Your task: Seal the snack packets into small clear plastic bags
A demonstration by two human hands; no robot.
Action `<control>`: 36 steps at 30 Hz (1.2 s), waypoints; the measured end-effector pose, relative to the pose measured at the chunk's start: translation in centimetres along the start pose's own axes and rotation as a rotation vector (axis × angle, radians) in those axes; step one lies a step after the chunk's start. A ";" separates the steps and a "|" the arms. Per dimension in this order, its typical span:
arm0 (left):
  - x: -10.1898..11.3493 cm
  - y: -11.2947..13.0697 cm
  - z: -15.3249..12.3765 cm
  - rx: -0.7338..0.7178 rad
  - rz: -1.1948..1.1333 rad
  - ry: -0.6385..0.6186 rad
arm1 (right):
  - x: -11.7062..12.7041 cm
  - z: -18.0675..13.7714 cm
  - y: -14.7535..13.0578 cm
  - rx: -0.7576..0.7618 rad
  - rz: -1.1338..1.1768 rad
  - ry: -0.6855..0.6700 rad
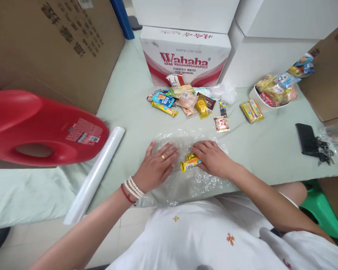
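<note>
A clear sheet of plastic wrap lies crinkled on the table in front of me. Two yellow-wrapped snack bars rest near its middle. My right hand curls over their right end and grips them; its fingertips are partly hidden. To the left, my left hand lies palm down on the wrap with fingers spread, a gold ring on one finger, holding nothing. A small gap separates it from the bars.
Behind the wrap lies a pile of packaged snacks before a Wahaha box. A white bowl of snacks stands right. Left are a plastic wrap roll and a large red jug. A black case with keys lies far right.
</note>
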State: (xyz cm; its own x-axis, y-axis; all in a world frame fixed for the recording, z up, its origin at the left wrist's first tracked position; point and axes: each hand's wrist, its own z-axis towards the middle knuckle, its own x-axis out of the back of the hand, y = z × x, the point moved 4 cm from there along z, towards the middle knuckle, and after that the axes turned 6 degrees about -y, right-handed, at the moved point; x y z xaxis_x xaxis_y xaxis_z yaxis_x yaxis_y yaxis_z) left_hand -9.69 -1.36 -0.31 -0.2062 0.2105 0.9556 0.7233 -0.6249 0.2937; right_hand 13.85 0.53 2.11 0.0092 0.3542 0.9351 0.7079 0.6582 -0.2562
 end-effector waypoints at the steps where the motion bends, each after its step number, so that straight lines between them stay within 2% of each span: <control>1: -0.7 0.3 -0.1 -0.005 -0.002 -0.030 | 0.4 -0.2 0.2 -0.015 0.011 0.005; 5: -3.3 -0.2 -0.7 0.056 0.008 -0.061 | 1.8 -1.2 1.8 -0.077 0.034 -0.035; 8: -4.0 -0.5 -1.0 0.072 0.025 -0.043 | 1.8 -0.7 1.9 -0.090 0.016 -0.081; 12: -3.9 -0.3 -0.9 0.071 0.040 -0.033 | 1.0 0.7 1.2 -0.139 -0.031 -0.108; 16: -3.8 -0.2 -0.8 0.076 0.033 -0.019 | 0.6 0.5 1.8 -0.189 -0.011 -0.109; 20: -3.8 -0.3 -0.9 0.077 0.029 -0.012 | 0.6 0.0 2.3 -0.093 -0.041 -0.093; 25: -3.8 -0.2 -0.9 0.079 0.027 -0.014 | 0.4 1.3 1.2 0.063 -0.119 -0.134; 32: -3.5 0.1 -1.0 0.071 0.002 -0.026 | 0.5 2.2 1.1 0.065 -0.170 -0.213; 36: -3.5 0.1 -1.1 0.067 -0.014 -0.051 | 2.0 1.3 2.5 0.012 -0.141 -0.221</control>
State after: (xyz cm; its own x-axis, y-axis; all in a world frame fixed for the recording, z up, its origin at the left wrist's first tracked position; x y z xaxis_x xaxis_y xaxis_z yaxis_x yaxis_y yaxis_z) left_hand -9.63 -2.98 -3.59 -0.1838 0.2582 0.9485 0.7635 -0.5702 0.3032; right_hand 14.74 3.74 3.00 -0.2441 0.3941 0.8861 0.6831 0.7184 -0.1314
